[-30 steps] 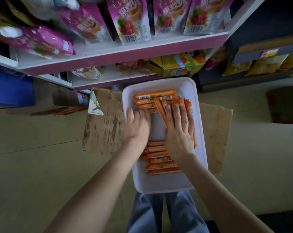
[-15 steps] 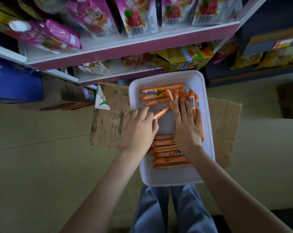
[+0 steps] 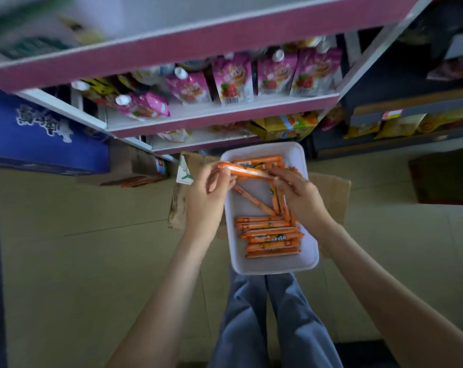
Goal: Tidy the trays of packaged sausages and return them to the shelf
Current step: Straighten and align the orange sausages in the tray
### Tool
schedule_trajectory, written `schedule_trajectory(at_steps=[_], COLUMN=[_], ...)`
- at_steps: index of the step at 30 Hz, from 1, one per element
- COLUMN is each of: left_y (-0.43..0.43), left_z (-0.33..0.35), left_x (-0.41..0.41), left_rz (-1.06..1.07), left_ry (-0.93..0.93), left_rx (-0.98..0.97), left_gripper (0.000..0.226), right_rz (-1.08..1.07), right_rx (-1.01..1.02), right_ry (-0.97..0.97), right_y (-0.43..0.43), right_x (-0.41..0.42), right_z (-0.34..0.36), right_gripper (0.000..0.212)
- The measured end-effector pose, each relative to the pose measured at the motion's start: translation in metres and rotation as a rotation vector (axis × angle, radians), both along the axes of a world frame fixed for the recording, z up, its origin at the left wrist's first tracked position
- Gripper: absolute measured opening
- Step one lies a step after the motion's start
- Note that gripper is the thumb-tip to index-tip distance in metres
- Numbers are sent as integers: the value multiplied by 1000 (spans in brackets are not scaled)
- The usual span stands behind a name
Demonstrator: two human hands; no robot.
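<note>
Lifted from the loose pile (image 3: 254,200), one sausage (image 3: 247,171) is now pinched at either end by our left hand (image 3: 211,187) and right hand (image 3: 296,192) over the far end of the tray (image 3: 311,251), sorting evidently unfinished.

We see only a small part of the person. The left hand (image 3: 209,193) and right hand (image 3: 298,193) are bare, and so are the left forearm (image 3: 166,288) and right forearm (image 3: 379,282), uncovered all the way to the bottom edge of the frame. Below them we make out trousers (image 3: 291,328) in a muted blue-grey, loose and soft, with long folds running down each leg and a dark crease between the two.
</note>
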State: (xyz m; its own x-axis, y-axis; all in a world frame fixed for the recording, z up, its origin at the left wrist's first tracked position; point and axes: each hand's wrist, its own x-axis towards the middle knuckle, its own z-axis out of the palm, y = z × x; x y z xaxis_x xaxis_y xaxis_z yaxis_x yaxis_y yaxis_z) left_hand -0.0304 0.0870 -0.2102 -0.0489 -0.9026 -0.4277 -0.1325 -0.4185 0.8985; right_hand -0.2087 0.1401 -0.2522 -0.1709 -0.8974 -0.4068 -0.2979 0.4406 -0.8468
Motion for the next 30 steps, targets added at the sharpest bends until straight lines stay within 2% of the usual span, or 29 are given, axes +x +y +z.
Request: schedule_trajectory(at_steps=[3,5,7,10,13,15,17,20,22,27,29,30], left_y=[-13,-16,-12,0,9,13,16,16,20,38,40,40], left_z=[54,89,121,157,181,193,205,226,235,252,261,265], left_x=[-9,-14,-22,-31,-34,-31,-28,-24,-22,-35,-32,-28], left_rz=[154,142,79,66,59,56,117,244,270,21,-19,-51], left_ry=[235,312,354,409,449,437,504,663,742,598,495,356], left_rx=[93,132,159,200,267,290,298,259,166,-106,-209,-270], left_gripper=[10,13,15,13,15,19,14,10,10,16,13,13], right_rz=[-176,-241,-238,-224,-260,-282,-267,-226,-235,-153,-61,-6], right_rx=[-19,-17,-74,-187,-220,-247,-266,-265,-270,-249,-225,-228], right_ry=[-54,-158,-272,-354,-373,-471,-557,-571,-596,-626,-497,-346], right_y=[3,5,9,20,28,31,31,27,24,20,16,13], right_x=[-21,-31,-36,-40,-45,-48,-46,-35,-25,-5,3,5], right_z=[58,98,136,182,214,231,248,271,281,286,288,290], right_gripper=[26,20,14,20,15,22,32,29,28,19,14,11])
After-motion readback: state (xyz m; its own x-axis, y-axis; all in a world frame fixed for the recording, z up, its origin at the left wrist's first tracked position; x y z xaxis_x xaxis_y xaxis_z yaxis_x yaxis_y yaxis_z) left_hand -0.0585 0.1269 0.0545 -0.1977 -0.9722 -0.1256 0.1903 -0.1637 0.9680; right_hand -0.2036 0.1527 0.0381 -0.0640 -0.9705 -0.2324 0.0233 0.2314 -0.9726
